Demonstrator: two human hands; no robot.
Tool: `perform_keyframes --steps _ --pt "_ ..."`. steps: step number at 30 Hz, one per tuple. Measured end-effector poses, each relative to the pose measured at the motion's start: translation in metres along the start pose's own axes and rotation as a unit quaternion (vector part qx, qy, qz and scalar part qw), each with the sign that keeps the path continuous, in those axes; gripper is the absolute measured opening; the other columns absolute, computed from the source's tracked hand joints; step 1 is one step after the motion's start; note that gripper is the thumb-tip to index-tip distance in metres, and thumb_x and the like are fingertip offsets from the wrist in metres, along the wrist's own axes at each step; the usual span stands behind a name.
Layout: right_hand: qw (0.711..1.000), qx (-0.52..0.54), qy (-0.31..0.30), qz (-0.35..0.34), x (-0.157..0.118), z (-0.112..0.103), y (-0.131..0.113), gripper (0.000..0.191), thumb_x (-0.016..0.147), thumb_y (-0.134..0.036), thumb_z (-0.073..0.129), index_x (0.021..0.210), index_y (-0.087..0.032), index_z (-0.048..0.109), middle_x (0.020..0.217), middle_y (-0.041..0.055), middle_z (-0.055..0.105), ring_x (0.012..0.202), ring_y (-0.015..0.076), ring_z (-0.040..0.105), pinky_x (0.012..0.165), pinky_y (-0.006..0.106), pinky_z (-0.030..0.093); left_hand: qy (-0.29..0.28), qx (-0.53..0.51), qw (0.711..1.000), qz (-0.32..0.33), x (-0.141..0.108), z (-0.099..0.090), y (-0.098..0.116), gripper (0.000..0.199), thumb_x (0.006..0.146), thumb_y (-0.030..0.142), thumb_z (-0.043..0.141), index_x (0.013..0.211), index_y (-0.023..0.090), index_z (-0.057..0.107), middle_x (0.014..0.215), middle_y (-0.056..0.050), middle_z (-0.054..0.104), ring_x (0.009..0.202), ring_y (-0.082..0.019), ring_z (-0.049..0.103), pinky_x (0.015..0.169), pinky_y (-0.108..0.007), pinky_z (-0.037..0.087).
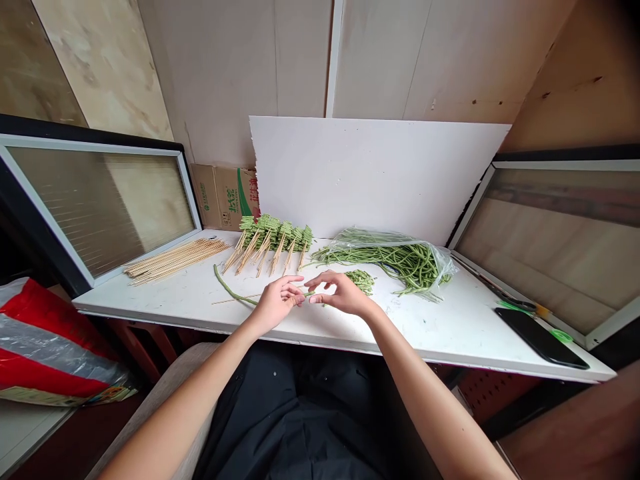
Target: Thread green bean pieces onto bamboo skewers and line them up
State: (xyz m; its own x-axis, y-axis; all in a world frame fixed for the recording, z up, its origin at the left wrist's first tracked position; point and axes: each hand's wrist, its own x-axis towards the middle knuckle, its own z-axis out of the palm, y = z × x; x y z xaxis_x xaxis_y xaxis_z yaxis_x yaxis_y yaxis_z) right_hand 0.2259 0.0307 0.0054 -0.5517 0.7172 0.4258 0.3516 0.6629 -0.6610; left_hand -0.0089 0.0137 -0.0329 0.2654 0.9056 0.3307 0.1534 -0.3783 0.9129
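Note:
My left hand [281, 297] is closed around a long green bean [230, 291]. The bean's tail curves away to the left over the white table, and its short tip pokes out on the right of my fingers. Facing that tip is my right hand [341, 293], its thumb and fingers apart with a gap between them. A thin bamboo skewer [223, 302] runs beside the bean toward my left hand; whether it is held or just lies there I cannot tell. Close behind my right hand is a small pile of cut bean pieces [361, 281].
Bean-loaded skewers [275, 240] are stacked at the back. Bare skewers [175, 260] lie at the left. A clear plastic bag [390, 257] of long beans sits back right. A black phone [540, 337] lies near the table's [450, 327] right end. Glazed frames [107, 207] flank both sides.

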Motion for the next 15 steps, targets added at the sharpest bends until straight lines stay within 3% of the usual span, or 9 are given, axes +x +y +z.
perform_keyframes --steps 4,10,15 --pt "0.998 -0.035 0.038 -0.034 0.001 0.008 0.000 0.030 0.096 -0.053 0.074 0.096 -0.025 0.083 0.094 0.0088 0.080 0.098 0.0259 0.067 0.086 0.039 0.052 -0.022 0.016 1.000 -0.012 0.000 -0.002 -0.003 0.060 0.085 0.044 0.083 0.134 0.015 0.065 0.097 -0.010 0.078 0.076 -0.020 0.076 0.078 -0.035 0.061" --pt "0.996 -0.052 0.078 -0.013 0.001 -0.003 0.001 0.021 0.097 -0.044 0.073 0.094 -0.024 0.079 0.096 0.0082 0.079 0.096 0.0264 0.062 0.082 0.040 0.050 -0.006 0.090 0.996 0.000 0.000 -0.007 -0.004 0.024 0.090 0.040 0.077 0.100 0.018 0.075 0.085 -0.006 0.077 0.069 -0.021 0.074 0.075 -0.034 0.059" --pt "0.996 -0.049 0.051 -0.052 -0.001 0.003 -0.002 0.015 0.089 -0.033 0.085 0.101 -0.024 0.081 0.096 0.0047 0.080 0.097 0.0233 0.063 0.086 0.037 0.049 -0.002 0.101 0.995 -0.005 -0.005 -0.002 0.003 0.027 0.092 0.035 0.072 0.110 0.015 0.076 0.090 -0.006 0.078 0.065 -0.020 0.071 0.070 -0.033 0.057"
